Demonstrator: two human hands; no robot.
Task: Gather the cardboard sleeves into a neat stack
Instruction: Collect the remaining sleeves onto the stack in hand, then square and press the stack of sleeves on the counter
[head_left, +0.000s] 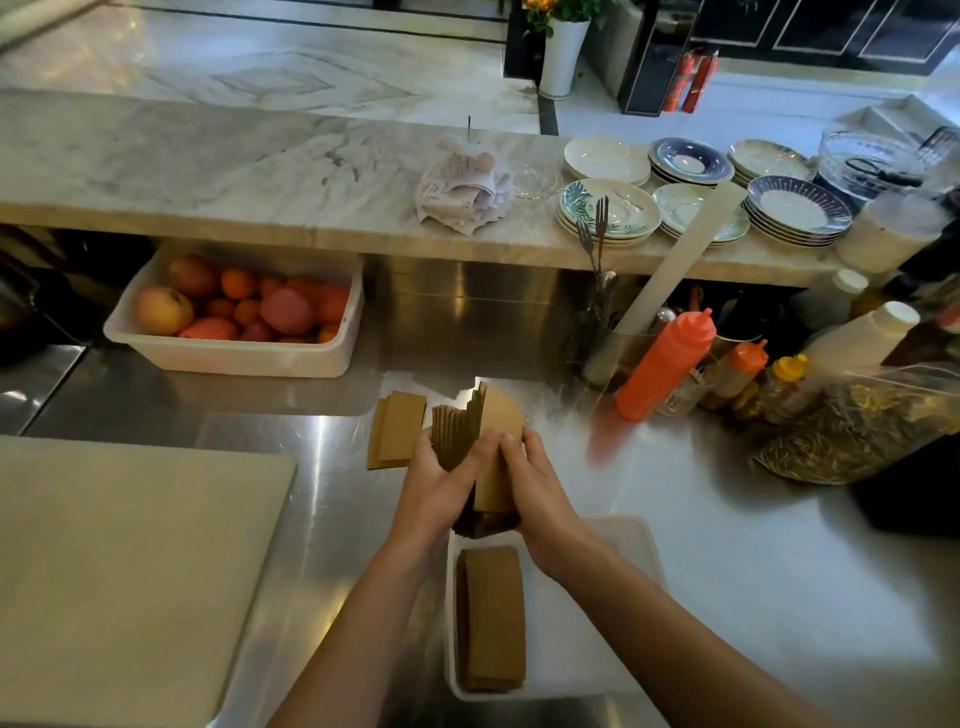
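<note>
**Fanned bundle could spill from a two-handed squeeze**

At the centre of the frame, the left hand (441, 480) and right hand (540, 493) press a bundle of cardboard sleeves (480, 441) between them above the steel bench (727, 519). Its top edges fan apart unevenly, so a loosened grip could let outer sleeves slide out. The sleeves are flat, brown and matte. A few loose ones (397, 428) lie just left; more (491, 618) sit in the white tray (597, 597) below.

sleeves (467, 431) brown | squeeze bottle (662, 366) red | tray (613, 540) white
</note>
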